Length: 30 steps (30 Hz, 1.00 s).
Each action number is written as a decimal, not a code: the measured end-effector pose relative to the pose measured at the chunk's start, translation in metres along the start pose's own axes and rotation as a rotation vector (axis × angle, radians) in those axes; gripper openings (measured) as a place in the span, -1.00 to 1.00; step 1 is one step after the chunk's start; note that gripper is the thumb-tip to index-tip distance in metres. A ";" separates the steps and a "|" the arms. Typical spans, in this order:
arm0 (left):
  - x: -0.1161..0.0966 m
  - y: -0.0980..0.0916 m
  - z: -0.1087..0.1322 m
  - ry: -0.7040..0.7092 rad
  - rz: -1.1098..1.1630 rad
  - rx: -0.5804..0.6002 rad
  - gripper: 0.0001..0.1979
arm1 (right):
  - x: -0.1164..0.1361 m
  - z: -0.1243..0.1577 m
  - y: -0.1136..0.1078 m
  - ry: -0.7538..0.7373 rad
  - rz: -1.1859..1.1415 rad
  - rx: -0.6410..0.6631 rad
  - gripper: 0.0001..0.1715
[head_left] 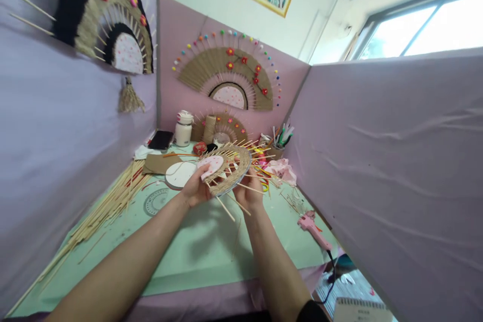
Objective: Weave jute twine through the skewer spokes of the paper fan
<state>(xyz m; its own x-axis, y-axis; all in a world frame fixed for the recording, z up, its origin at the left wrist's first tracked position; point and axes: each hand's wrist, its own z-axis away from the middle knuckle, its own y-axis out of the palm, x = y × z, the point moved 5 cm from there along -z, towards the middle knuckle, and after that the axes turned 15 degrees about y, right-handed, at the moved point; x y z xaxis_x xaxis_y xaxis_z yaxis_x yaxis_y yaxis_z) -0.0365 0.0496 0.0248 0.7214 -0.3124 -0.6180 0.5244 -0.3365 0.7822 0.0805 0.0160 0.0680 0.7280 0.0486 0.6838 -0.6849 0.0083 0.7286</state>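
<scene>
Above the table I hold a half-round woven fan (238, 171) made of thin sticks with twine wound between them. Its stick ends poke out past the twine band, and a pink patterned half-disc (212, 165) forms its centre. My left hand (195, 188) grips the fan at the half-disc, fingers partly hidden beneath. At the outer edge of the twine band, my right hand (249, 191) is closed round the fan, its fingertips reaching through between the sticks. Left of the fan, a white disc (179, 175) lies on the green tabletop (211, 241).
Long thin sticks (101, 206) lie along the left. A pink glue gun (314, 230) rests at the right edge, its cord hanging down. Behind stand a white bottle (183, 129), a twine spool (210, 129) and a pen holder (277, 148). Finished fans (230, 73) hang on the partitions.
</scene>
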 end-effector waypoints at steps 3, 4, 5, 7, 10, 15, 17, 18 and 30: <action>-0.007 0.004 0.004 0.001 0.061 0.024 -0.55 | 0.004 -0.005 0.014 -0.035 0.058 0.021 -0.81; -0.010 0.005 0.004 0.002 0.069 0.034 -0.49 | 0.006 -0.007 0.018 -0.045 0.079 0.022 -0.81; -0.012 0.005 0.005 0.006 0.067 0.045 -0.43 | 0.008 -0.008 0.022 -0.056 0.098 0.018 -0.81; -0.016 0.006 0.005 0.017 0.030 0.075 -0.29 | 0.015 -0.011 0.029 -0.080 0.119 0.015 -0.83; -0.019 0.004 0.003 0.039 -0.178 0.096 -0.16 | 0.028 -0.015 0.038 -0.101 0.102 0.048 -0.86; -0.046 -0.003 0.008 0.639 -0.906 -0.128 -0.42 | 0.052 -0.023 0.047 -0.132 0.013 0.101 -0.90; -0.057 0.003 0.020 0.969 -1.115 -0.241 -0.68 | 0.056 -0.025 0.050 -0.144 0.004 0.103 -0.89; -0.061 0.006 0.026 1.085 -1.184 -0.283 -0.75 | 0.057 -0.025 0.052 -0.153 0.010 0.098 -0.88; -0.076 0.034 0.041 1.152 -0.912 -0.126 -0.67 | 0.008 0.000 0.079 -0.198 0.223 0.180 -0.76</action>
<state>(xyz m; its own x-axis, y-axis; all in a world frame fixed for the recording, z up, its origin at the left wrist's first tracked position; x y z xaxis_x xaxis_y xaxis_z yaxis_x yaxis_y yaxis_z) -0.0917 0.0256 0.0954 0.0494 0.8436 -0.5347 0.9761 0.0726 0.2047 0.0318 0.0165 0.1308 0.5651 -0.1656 0.8082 -0.8242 -0.1576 0.5440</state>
